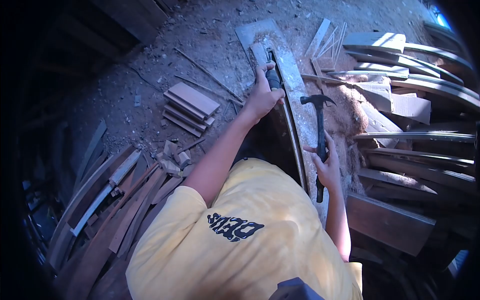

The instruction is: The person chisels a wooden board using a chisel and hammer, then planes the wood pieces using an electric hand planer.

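Observation:
My left hand (262, 97) is closed round a dark handled tool (272, 79), whose thin tip points away from me at a slot in the far part of a long, narrow wooden piece (295, 135). My right hand (327, 167) grips the dark handle of a claw hammer (320, 117), its head up and a little to the right of the wooden piece. The piece lies along a pale, dusty plank (300, 100) in front of me. Whether the tool's tip touches the wood is too small to tell.
A stack of short boards (190, 107) lies on the ground at the left, with small wood blocks (175, 157) nearer me. Long curved boards (117, 195) fill the lower left. More curved pieces (415, 82) and a wide board (390, 220) lie at the right, among sawdust.

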Action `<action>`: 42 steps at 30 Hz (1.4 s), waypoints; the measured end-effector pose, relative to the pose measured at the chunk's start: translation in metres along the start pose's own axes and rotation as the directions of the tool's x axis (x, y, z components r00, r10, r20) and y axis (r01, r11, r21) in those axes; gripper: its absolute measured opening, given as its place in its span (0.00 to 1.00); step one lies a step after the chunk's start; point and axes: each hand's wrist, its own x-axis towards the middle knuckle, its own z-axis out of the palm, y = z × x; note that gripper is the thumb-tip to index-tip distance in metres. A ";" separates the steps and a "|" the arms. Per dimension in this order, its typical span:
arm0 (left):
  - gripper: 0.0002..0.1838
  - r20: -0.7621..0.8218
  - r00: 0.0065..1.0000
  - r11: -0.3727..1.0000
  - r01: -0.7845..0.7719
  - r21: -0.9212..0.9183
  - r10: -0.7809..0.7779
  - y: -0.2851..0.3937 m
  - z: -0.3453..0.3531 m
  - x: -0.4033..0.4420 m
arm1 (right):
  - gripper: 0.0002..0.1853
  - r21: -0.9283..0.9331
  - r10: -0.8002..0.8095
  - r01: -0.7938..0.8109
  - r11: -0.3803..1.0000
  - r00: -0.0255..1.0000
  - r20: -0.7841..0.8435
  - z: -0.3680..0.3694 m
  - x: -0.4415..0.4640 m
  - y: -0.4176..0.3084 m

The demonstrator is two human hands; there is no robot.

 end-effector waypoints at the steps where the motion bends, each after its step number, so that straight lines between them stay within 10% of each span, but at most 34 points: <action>1: 0.35 0.077 0.995 0.991 -0.076 0.112 0.067 -0.004 -0.004 0.001 | 0.41 0.016 0.001 -0.001 1.000 1.000 -0.009 0.000 0.000 0.000; 4: 0.36 0.041 0.900 0.730 -0.378 0.569 0.434 -0.010 -0.006 0.008 | 0.42 0.060 -0.017 0.020 0.998 0.999 -0.049 0.002 -0.001 0.002; 14: 0.44 0.092 0.891 0.790 -0.438 0.429 0.444 -0.026 -0.026 0.007 | 0.35 -0.096 0.004 -0.023 0.995 0.982 -0.187 0.002 -0.004 -0.039; 19: 0.41 0.163 0.817 0.562 -0.510 0.651 0.553 -0.012 -0.041 0.007 | 0.29 -0.136 0.009 -0.038 0.990 0.978 -0.211 0.002 -0.003 -0.048; 24: 0.39 0.229 0.776 0.544 -0.589 0.598 0.588 -0.018 -0.058 0.024 | 0.12 -0.448 -0.276 0.221 0.866 0.959 -0.061 -0.015 0.012 -0.026; 28: 0.36 0.279 0.731 0.326 -0.567 0.756 0.623 -0.014 -0.059 0.031 | 0.12 -0.503 -0.208 0.188 0.843 0.978 0.016 -0.012 0.031 -0.072; 42: 0.27 0.387 0.619 0.231 -0.687 0.689 0.684 -0.021 -0.069 0.035 | 0.26 -0.702 -0.286 0.410 0.582 0.912 0.295 -0.024 0.075 -0.100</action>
